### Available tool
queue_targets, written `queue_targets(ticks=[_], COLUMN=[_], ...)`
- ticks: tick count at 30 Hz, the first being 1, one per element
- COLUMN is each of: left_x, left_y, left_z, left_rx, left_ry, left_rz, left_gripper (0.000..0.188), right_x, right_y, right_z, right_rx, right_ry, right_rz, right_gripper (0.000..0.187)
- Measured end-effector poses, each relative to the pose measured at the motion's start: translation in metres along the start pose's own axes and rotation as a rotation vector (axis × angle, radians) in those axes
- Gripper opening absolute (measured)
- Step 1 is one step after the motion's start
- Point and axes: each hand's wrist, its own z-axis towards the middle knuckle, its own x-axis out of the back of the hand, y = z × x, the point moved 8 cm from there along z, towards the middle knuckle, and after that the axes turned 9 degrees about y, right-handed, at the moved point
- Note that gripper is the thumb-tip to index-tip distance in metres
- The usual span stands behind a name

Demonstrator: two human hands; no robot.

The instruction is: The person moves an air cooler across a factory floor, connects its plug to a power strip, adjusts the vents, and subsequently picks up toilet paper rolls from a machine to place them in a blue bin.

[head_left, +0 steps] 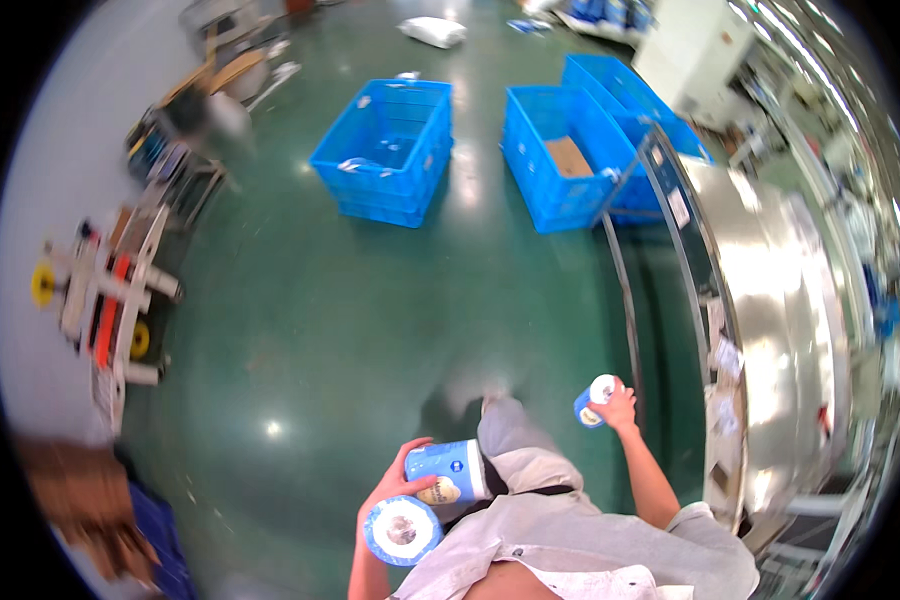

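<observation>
My left hand [405, 480] is wrapped around a blue-and-white wrapped paper roll [450, 470] held on its side close to my body. A second wrapped paper roll [425, 534] lies against my left forearm, its white round end and core facing up. Out to the right, my right hand [618, 406] grips a smaller-looking wrapped paper roll [588, 412] by its white end, over the floor beside the metal bench. The fingers of that hand partly cover the roll.
Ahead on the green floor [370, 300] stand a blue crate [385, 190] and, to its right, another blue crate [535, 180] with cardboard inside; more crates adjoin it. A steel bench [770, 280] runs along my right. A wheeled white frame [120, 310] stands by the left wall.
</observation>
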Motion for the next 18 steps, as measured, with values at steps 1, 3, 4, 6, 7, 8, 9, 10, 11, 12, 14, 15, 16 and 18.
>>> queue_targets(ticks=[1,3,4,6,7,8,9,10,11,12,14,15,16,18], left_x=[-0.006,-0.006,-0.016,-0.009,-0.002,0.003,0.006,0.021,0.026,0.029,0.036,0.038,0.036,0.037], left_y=[0.005,0.004,0.024,0.032,0.048,0.068,0.086,0.098,0.111,0.123,0.138,0.153,0.176,0.2], left_z=[-0.002,0.003,0.098,0.14,0.157,0.171,0.183,0.19,0.207,0.222,0.246,0.253,0.263,0.289], left_rx=[0.025,0.066,0.012,0.011,0.031,0.05,0.067,0.039,-0.001,-0.039,-0.039,-0.021,-0.019,-0.003], left_ry=[-0.012,-0.049,-0.096,-0.089,-0.069,-0.047,-0.026,0.013,0.019,0.027,0.028,0.054,0.063,0.063], left_rz=[-0.006,0.039,0.032,0.039,0.006,-0.022,-0.051,-0.024,0.05,0.125,0.193,0.142,0.089,-0.013], left_gripper=[0.079,0.077,0.077,0.076,0.076,0.076,0.076,0.076,0.076,0.076,0.075,0.075,0.075,0.076], right_x=[0.005,-0.021,-0.038,-0.084,-0.104,-0.12,-0.126,-0.141,-0.139,-0.135,-0.11,-0.086,-0.061,-0.019], right_y=[0.027,0.067,0.063,0.068,0.049,0.032,0.015,-0.012,-0.043,-0.08,-0.165,-0.224,-0.276,-0.368], right_z=[-0.016,-0.058,0.018,0.028,0.034,0.043,0.066,0.084,0.12,0.156,0.225,0.255,0.288,0.343], right_rx=[-0.091,-0.222,-0.221,-0.276,-0.324,-0.349,-0.318,-0.273,-0.237,-0.136,0.052,0.074,0.161,0.334], right_ry=[0.003,-0.119,-0.113,-0.281,-0.372,-0.388,-0.361,-0.352,-0.302,-0.196,-0.078,-0.039,0.057,0.143], right_rz=[0.028,0.004,-0.032,-0.084,-0.092,-0.1,-0.101,-0.087,-0.064,-0.012,0.073,0.123,0.156,0.29], right_gripper=[0.107,0.109,0.111,0.116,0.118,0.118,0.115,0.112,0.109,0.108,0.104,0.103,0.102,0.099])
